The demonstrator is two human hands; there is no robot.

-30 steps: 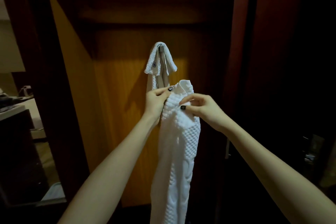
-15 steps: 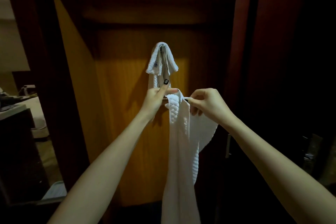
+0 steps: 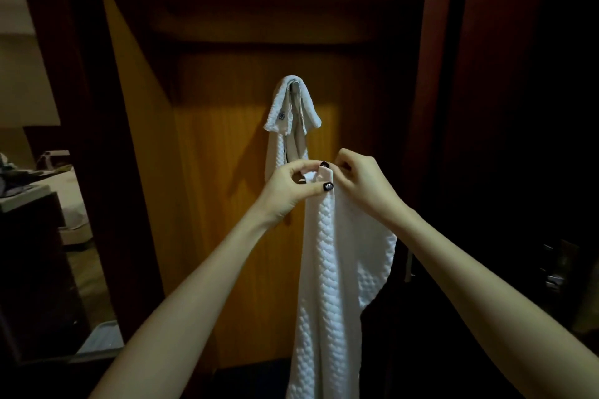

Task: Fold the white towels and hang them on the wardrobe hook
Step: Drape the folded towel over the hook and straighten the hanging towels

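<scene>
Two hands — the left hand [image 3: 293,186] and the right hand [image 3: 363,183] — pinch the top of a long white towel [image 3: 327,285]. Another towel [image 3: 288,107] hangs on the wardrobe hook [image 3: 294,85] just above them.

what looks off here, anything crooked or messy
Nothing spilled or damaged. The hung towel is bunched over the hook and lopsided, its left side hanging lower than its right. The held towel, pinched at its top by the left hand and right hand, is unevenly folded: one edge flares out to the right.

Bed [image 3: 72,204] at left, dark cabinet [image 3: 32,269] beside
</scene>
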